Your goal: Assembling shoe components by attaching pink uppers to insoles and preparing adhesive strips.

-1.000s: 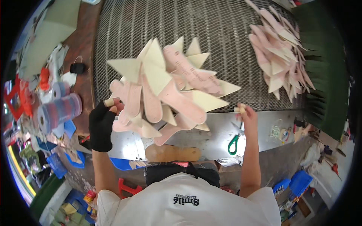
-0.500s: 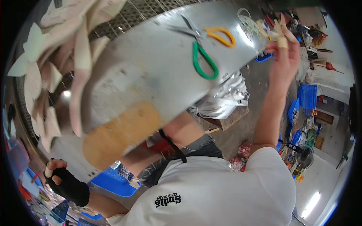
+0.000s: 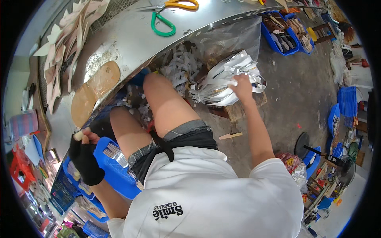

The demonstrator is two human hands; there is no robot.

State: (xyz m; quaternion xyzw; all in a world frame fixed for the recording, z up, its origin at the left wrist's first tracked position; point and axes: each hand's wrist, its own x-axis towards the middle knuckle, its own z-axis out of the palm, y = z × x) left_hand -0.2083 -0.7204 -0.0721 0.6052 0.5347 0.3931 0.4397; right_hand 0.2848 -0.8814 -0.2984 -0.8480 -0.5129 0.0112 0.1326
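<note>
My bare right hand (image 3: 242, 88) is on a bundle of shiny white strips (image 3: 220, 85), its fingers pinched at the strips. The bundle lies on a wooden block (image 3: 236, 112) below the bench's edge. My left hand (image 3: 86, 156), in a black fingerless glove with a pale cover on one fingertip, is at the bench's near left edge. Its fingers are curled, and nothing shows in them. Closest to it on the bench lies a tan sole-shaped piece (image 3: 95, 90). Scissors (image 3: 162, 18) with one green and one orange handle lie farther up the metal bench (image 3: 123, 43).
Pale leather-like cut pieces (image 3: 67, 43) hang in a heap at the far left. Beside my legs stands a blue tray (image 3: 119, 180) with silvery strips in it. Blue crates (image 3: 283, 47) of dark pieces stand on the floor at the far right. White scraps (image 3: 180, 65) litter under the bench.
My right hand has come down from the bench's far right end to the white strip bundle. My view has shifted, so the scissors and pale pieces sit higher. My left hand stays curled.
</note>
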